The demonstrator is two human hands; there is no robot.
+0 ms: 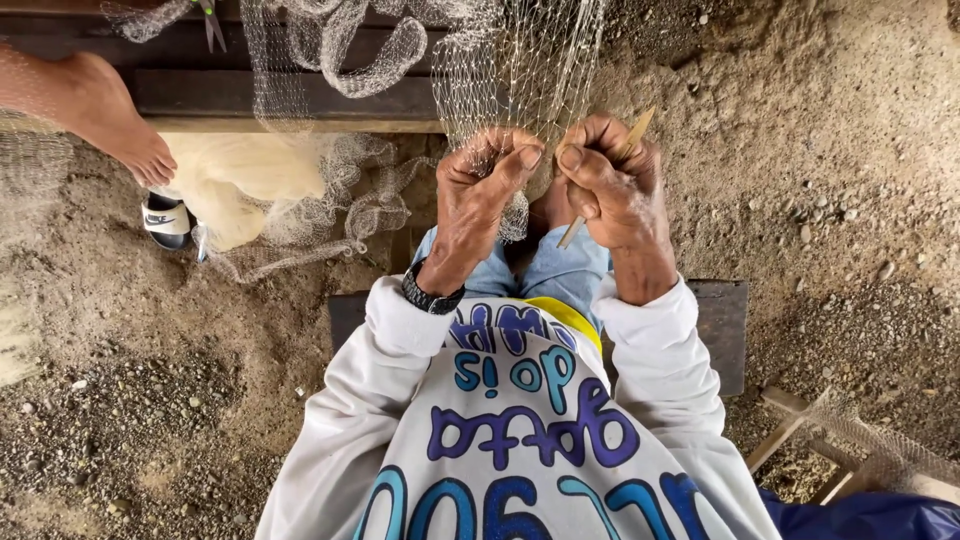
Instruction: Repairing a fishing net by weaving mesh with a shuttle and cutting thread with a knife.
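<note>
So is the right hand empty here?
No, the right hand grips a thin tan netting needle whose ends stick out above and below its fingers.

Your left hand and right hand meet just before your knees, both on the net hanging ahead of you, the netting needle in the right. Far left, another person's foot rests above a sandal, with bunched netting between it and you. A plank lies under you on the ground.

1 head-worn view, facing steeply down, close over hands, sandy ground
</note>
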